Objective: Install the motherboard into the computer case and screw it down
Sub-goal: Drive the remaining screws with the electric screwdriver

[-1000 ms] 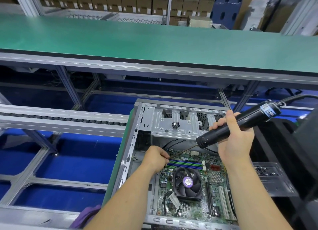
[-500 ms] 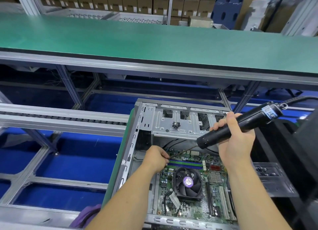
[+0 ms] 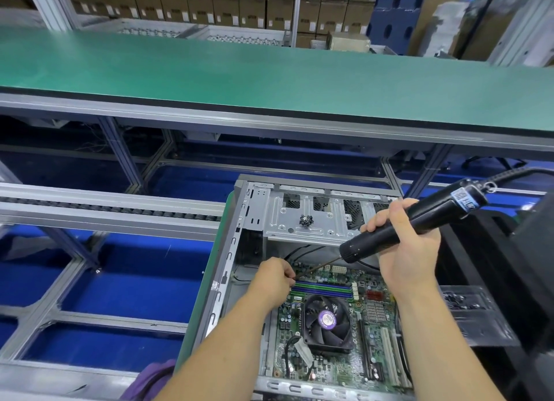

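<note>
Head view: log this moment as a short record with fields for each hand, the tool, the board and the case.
left hand: fingers pinch the bit tip at the board's far left corner
right hand: grips the screwdriver body
screwdriver: black, corded, tilted down to the left
board: lies flat inside the case, fan on top
case: open, on its side
screw: hidden by the left hand
</note>
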The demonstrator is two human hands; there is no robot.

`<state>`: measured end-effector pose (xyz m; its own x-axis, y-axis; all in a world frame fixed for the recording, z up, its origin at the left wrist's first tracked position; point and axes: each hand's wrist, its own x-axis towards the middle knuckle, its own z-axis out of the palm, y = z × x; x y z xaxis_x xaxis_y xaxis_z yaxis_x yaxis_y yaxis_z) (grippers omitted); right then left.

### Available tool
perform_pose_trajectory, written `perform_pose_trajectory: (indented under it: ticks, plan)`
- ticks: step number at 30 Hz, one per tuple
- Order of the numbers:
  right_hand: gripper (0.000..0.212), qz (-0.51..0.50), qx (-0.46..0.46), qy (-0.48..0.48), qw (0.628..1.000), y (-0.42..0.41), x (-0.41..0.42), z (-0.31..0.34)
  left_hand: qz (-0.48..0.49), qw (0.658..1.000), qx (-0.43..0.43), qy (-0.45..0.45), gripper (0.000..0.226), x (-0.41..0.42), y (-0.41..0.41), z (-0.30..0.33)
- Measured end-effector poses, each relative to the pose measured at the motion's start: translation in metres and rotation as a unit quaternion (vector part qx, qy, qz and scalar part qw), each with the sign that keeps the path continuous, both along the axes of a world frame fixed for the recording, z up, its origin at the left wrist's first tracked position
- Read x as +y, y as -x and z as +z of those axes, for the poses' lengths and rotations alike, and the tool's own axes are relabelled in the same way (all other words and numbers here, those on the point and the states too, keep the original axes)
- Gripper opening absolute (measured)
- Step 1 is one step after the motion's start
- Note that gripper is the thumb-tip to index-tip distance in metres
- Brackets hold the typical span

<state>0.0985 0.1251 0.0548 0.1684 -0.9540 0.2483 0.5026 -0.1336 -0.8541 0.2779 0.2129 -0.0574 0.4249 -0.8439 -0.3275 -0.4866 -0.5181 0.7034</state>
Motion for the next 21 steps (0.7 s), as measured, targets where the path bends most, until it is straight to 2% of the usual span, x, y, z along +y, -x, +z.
perform_pose_trajectory:
  ticks: [3, 6, 8, 13, 16, 19, 21]
  plan:
    - [0.019, 0.034, 0.01, 0.021, 0.999, -0.001, 0.005, 0.004, -0.031, 0.999, -0.04, 0.0, 0.017, 0.001, 0.0, 0.0]
    - [0.048, 0.051, 0.022, 0.027, 0.998, -0.006, 0.012, 0.009, -0.05, 0.997, -0.066, 0.006, 0.017, 0.002, -0.001, -0.001]
    - [0.054, 0.043, 0.02, 0.027, 0.999, -0.009, 0.016, 0.011, -0.066, 0.995, -0.081, 0.006, 0.016, 0.004, -0.001, 0.0]
    - [0.036, 0.013, 0.007, 0.015, 1.0, -0.011, 0.02, 0.011, -0.046, 0.993, -0.105, 0.028, 0.012, 0.006, -0.004, 0.001]
    - [0.041, 0.038, 0.021, 0.016, 0.999, -0.014, 0.021, 0.014, -0.061, 0.991, -0.113, 0.026, 0.014, 0.007, -0.004, 0.001]
    - [0.024, 0.068, 0.047, 0.052, 0.995, -0.022, 0.025, 0.019, -0.067, 0.99, -0.12, 0.011, 0.013, 0.009, -0.004, 0.0]
    - [0.022, 0.091, 0.079, 0.084, 0.989, -0.032, 0.032, 0.024, -0.06, 0.991, -0.119, 0.001, 0.012, 0.01, -0.005, 0.0]
